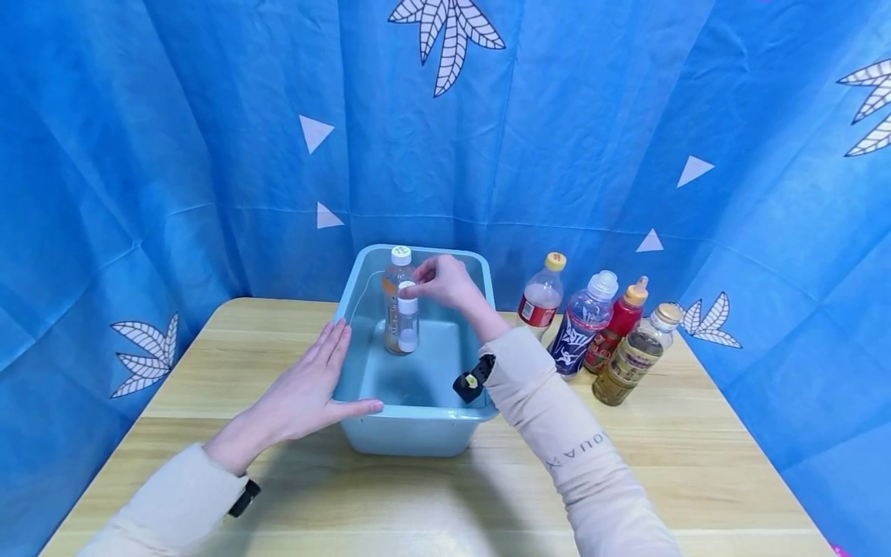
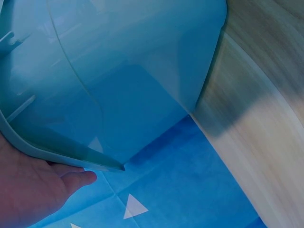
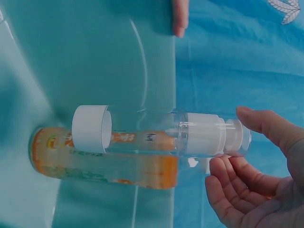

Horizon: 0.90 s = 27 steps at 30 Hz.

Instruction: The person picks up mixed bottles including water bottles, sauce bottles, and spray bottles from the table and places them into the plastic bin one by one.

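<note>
Currently, I have the right hand point(image 1: 445, 280) pinching the top end of a small clear bottle point(image 3: 142, 130) between thumb and fingers, a narrow hold around the cap. That bottle is inside the blue tub point(image 1: 421, 412), roughly upright and just in front of a taller orange-labelled bottle point(image 1: 391, 313); I can't tell whether its base touches the floor of the tub. The left hand point(image 1: 306, 387) grips nothing; its fingers lie straight along the tub's left rim, with the thumb at the near left corner.

I read the step in hand as placing the small bottle in the tub, though one instant doesn't settle whether it is going in or out. If in, the next move calls for a straight descent, letting go only once the base sits flat, without nudging its taller neighbour.

The free room I'd use is the tub floor to the right and near side. The right forearm crosses the right rim, so I'd lift before drawing back. Beyond that rim stand a yellow-capped bottle point(image 1: 541, 298), a dark-labelled bottle point(image 1: 579, 329), a red bottle point(image 1: 612, 329) and an amber bottle point(image 1: 633, 360), close to the sleeve.
</note>
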Each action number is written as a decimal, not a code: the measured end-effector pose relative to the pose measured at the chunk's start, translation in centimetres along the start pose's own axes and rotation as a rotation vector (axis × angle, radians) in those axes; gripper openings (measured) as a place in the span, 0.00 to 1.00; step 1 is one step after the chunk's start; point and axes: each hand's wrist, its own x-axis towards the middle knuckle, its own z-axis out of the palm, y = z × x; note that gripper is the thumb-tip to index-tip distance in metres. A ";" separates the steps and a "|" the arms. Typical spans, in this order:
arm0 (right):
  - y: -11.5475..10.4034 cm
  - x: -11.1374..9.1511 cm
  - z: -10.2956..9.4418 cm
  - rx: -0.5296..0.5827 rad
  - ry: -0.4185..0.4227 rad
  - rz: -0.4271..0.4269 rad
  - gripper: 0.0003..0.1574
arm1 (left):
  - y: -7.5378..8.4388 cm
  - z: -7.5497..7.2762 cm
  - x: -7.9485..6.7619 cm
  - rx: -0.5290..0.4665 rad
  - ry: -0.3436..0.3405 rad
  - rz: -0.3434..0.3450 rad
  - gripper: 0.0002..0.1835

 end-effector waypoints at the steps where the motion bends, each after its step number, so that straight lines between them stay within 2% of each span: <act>1: 0.1 0.1 0.1 -0.012 -0.004 0.007 0.16 | 0.0 0.0 0.0 0.002 0.002 0.003 0.62; 15: 1.2 1.0 1.8 -0.024 -0.087 0.072 0.13 | -0.1 0.2 -0.1 -0.005 0.004 -0.003 0.62; 27: 1.6 1.4 2.5 -0.063 -0.107 0.068 0.12 | -0.1 0.2 0.1 -0.002 0.005 -0.001 0.62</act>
